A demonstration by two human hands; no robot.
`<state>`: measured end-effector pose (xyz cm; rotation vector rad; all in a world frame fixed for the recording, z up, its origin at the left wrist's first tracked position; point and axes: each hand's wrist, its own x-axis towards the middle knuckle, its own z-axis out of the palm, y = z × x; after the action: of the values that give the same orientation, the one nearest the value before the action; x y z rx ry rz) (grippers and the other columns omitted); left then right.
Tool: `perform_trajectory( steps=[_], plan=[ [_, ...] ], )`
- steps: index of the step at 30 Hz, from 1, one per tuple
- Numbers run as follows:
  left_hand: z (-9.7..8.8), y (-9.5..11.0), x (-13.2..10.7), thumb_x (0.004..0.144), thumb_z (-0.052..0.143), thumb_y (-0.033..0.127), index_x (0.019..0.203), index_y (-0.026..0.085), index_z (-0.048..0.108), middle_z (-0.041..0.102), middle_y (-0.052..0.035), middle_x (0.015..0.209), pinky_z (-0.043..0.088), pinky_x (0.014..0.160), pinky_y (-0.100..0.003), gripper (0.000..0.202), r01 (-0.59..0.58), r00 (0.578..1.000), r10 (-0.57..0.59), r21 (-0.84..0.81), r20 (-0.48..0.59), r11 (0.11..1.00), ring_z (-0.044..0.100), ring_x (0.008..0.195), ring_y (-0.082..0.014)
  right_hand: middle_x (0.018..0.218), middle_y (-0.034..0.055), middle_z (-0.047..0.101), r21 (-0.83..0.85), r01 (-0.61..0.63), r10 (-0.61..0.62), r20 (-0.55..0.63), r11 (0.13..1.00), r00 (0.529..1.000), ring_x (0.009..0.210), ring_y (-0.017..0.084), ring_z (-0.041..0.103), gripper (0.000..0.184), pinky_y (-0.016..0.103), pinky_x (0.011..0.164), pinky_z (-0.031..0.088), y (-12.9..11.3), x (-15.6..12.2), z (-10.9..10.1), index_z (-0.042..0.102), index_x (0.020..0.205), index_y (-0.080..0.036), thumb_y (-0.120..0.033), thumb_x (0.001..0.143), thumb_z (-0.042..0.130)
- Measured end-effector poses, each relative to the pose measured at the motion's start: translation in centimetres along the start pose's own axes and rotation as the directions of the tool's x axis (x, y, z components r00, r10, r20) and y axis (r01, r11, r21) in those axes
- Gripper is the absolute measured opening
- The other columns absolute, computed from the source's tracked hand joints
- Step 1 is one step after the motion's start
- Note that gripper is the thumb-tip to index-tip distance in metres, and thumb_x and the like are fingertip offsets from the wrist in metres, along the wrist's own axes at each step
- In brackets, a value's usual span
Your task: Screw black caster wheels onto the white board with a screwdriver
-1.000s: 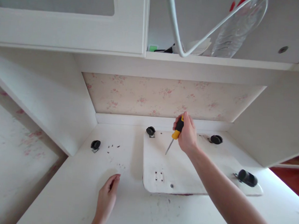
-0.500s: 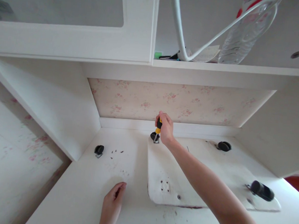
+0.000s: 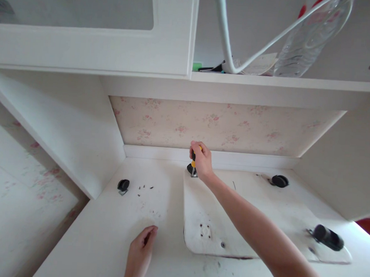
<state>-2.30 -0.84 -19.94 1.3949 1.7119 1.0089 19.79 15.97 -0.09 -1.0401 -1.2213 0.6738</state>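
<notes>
My right hand is wrapped round a black and yellow screwdriver, which points down at the metal plate of a black caster. That caster sits at the far left corner of a white board with rounded corners. Low on the left, my left hand rests by the desk surface with fingers curled and pinched; whether anything is between them is hidden. A loose caster and several small dark screws lie beyond it. Four-hole mounting marks show at the board's near left corner.
Two more casters, one at the far right and one at the near right, are on the board. Overhead, a shelf holds a plastic bottle and a white cable. A cabinet door hangs at upper left.
My right hand has turned slightly and sunk a little on the screwdriver, whose tip stays at the caster plate. The view has shifted slightly; my left hand keeps its pose.
</notes>
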Motion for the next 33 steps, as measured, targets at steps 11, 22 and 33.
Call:
perform_trajectory(
  steps=[11,22,33],
  plan=[
    [-0.3,2.1,0.7,0.086,0.053,0.052,0.095,0.023,0.076,0.078,-0.0075,0.103,0.056,0.087,-0.037,0.038,-0.013,0.997,0.013,-0.009,0.071,1.000,0.071,0.099,-0.0282,0.093,0.0063,0.058,-0.408,0.103,-0.053,0.130,0.907,0.990,0.100,0.022,0.055,0.036,0.035,0.092,0.039,-1.4,1.9,-0.4,0.069,0.080,-0.023,-0.054,0.090,0.053],
    [-0.6,21.0,10.8,0.090,0.059,0.035,0.128,0.020,0.054,0.059,-0.0130,0.128,0.055,0.078,-0.032,0.040,-0.581,0.795,0.591,-0.107,0.139,0.807,0.064,0.099,-0.0198,0.104,0.0104,0.064,-0.616,0.264,-0.081,0.310,0.742,0.947,0.087,0.023,0.060,0.039,0.036,0.082,0.041,-3.6,3.0,-2.6,0.070,0.109,-0.021,-0.051,0.083,0.067],
    [3.7,26.3,16.4,0.085,0.056,0.008,0.130,0.020,0.059,0.063,-0.0105,0.128,0.050,0.100,-0.037,0.046,-0.822,0.515,0.813,-0.113,0.270,0.558,0.062,0.114,-0.0205,0.089,0.0025,0.068,-0.451,0.120,0.004,0.263,0.884,0.965,0.077,0.016,0.061,0.033,0.029,0.071,0.044,-2.5,1.6,-6.3,0.065,0.103,-0.020,-0.043,0.080,0.070]
  ],
)
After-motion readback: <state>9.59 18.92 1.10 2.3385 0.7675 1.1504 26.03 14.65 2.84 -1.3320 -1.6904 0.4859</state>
